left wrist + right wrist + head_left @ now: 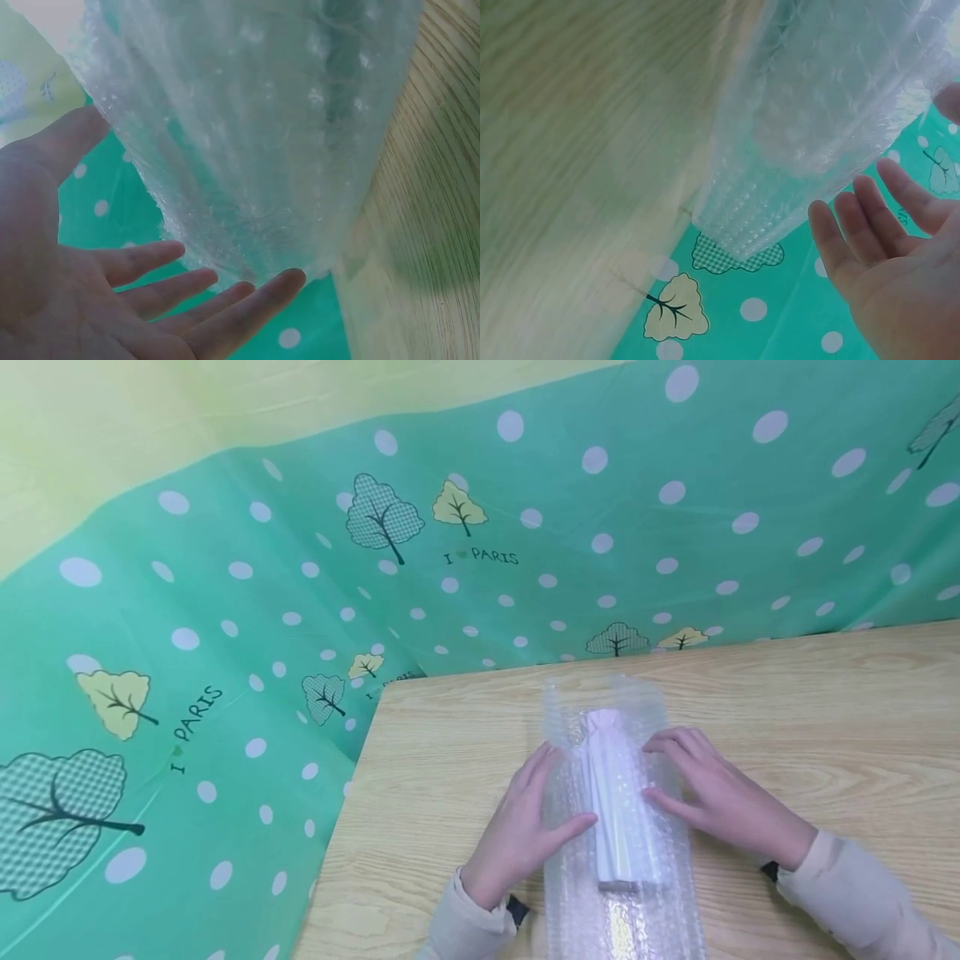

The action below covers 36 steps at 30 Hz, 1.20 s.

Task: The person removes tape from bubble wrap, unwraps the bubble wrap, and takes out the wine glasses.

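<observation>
A white, long pleated object (611, 793) with a gathered top lies in clear bubble wrap (558, 885) on the table; its exact kind is unclear. My left hand (521, 827) is at the left side of the wrapped bundle, fingers extended and thumb reaching over the wrap. On the other side my right hand (712, 789) has its fingertips and thumb at the wrap's right edge. Both wrist views show extended fingers beside the bubble wrap (247, 135), with no grip around it. The wrap (802, 127) hides most of the object there.
The wood-grain table (427, 777) extends to both sides of the bundle. Behind it and along its left edge hangs a green cloth (300, 552) with white dots and printed trees.
</observation>
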Each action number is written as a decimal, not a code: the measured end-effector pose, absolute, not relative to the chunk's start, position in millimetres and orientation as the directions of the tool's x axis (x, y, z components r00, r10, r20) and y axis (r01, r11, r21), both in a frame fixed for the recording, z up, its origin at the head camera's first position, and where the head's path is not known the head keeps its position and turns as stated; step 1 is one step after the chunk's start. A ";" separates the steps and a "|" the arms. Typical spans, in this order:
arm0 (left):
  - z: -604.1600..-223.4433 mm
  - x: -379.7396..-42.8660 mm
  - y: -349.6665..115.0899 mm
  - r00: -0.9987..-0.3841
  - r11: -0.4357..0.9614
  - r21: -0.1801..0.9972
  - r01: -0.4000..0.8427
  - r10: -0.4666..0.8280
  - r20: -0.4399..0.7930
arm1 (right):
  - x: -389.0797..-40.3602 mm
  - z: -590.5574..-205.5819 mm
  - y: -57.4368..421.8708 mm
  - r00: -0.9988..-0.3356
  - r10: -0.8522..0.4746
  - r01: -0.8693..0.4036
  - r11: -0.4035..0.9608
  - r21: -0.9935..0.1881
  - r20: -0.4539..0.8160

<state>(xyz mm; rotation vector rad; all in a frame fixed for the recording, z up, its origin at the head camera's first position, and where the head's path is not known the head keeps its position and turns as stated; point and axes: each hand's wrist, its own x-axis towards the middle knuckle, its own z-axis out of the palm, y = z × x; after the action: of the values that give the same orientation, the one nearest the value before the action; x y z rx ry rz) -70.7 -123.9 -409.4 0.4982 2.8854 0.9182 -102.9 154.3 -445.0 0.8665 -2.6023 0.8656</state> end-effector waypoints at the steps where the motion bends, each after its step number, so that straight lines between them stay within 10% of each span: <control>1: -409.6 -70.6 -124.3 -0.945 0.770 0.574 0.279 0.325 0.024 | -102.8 -444.7 154.9 -0.787 -0.459 -0.615 0.644 -0.455 0.413; 36: -412.4 -74.8 -133.8 -0.954 0.798 0.554 0.238 0.300 -0.023 | -102.9 -439.6 171.1 -0.759 -0.545 -0.651 0.622 -0.434 0.356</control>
<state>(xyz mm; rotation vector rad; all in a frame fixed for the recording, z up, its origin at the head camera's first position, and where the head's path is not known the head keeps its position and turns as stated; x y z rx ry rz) -74.8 -133.8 -412.4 0.4313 2.8748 0.8630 -102.9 171.1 -439.6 0.9904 -2.6546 0.8239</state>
